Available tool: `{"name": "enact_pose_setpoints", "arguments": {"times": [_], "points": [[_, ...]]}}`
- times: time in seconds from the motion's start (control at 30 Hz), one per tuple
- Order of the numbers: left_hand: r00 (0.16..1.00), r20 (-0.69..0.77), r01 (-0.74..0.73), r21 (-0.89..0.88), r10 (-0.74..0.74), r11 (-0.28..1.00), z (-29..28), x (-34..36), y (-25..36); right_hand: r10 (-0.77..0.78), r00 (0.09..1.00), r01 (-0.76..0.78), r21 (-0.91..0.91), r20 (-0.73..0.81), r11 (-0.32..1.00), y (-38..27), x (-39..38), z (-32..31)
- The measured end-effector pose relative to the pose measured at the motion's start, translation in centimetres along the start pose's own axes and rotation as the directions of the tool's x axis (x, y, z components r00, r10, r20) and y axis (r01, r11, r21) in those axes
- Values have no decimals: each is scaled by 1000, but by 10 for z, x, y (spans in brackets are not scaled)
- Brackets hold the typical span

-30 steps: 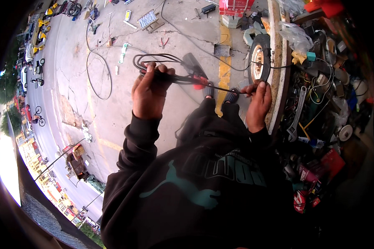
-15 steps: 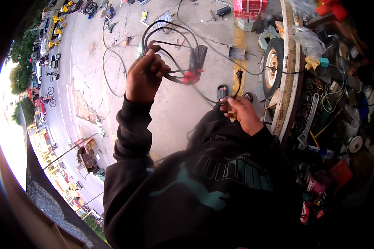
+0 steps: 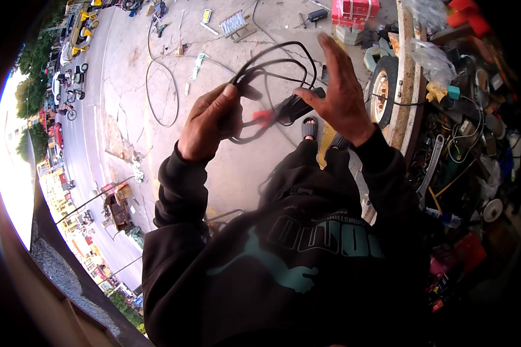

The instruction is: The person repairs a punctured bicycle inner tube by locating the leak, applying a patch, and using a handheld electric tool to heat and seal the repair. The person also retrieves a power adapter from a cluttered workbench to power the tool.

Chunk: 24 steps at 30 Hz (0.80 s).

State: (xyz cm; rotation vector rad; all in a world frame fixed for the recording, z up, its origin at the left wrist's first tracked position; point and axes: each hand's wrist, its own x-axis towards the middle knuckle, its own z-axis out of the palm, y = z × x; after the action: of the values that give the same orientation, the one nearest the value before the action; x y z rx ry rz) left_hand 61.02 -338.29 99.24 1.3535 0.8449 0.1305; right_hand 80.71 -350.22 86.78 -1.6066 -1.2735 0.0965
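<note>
My left hand (image 3: 214, 118) is closed around a coil of black cable (image 3: 298, 45), whose loops stand out to the right and up from the fingers. At the right end of the coil hangs a black, elongated piece (image 3: 300, 107), and a blurred red part (image 3: 264, 118) sits beside it; I cannot make out what they belong to. My right hand (image 3: 344, 89) is raised with its fingers stretched upward and its thumb pointing left. That thumb is close to the black piece and overlaps it in the picture; whether they touch is unclear. The plug end of the cable is not visible.
On the right, a rusty-edged bench (image 3: 404, 92) borders a heap of tools, including an adjustable wrench (image 3: 431, 168). A wheel (image 3: 382, 95) leans against it. Red boxes (image 3: 355, 13) stand beyond. A loose grey cable (image 3: 171, 87) lies on the concrete.
My right hand has let go of the cable near its plug, moved up and spread its fingers beside the coil. The coil has shifted right and tilted in my left hand.
</note>
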Motion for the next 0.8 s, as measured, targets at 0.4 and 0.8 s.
{"name": "enact_pose_setpoints", "arguments": {"times": [0.4, 0.8], "points": [[994, -1, -110, 169, 111, 980, -5, 4, -42, -80, 489, -597, 400, 869, 696, -12, 30, -7], [812, 239, -535, 670, 533, 514, -15, 29, -73, 89, 630, -757, 585, 771, 290, -66, -64, 26]]}}
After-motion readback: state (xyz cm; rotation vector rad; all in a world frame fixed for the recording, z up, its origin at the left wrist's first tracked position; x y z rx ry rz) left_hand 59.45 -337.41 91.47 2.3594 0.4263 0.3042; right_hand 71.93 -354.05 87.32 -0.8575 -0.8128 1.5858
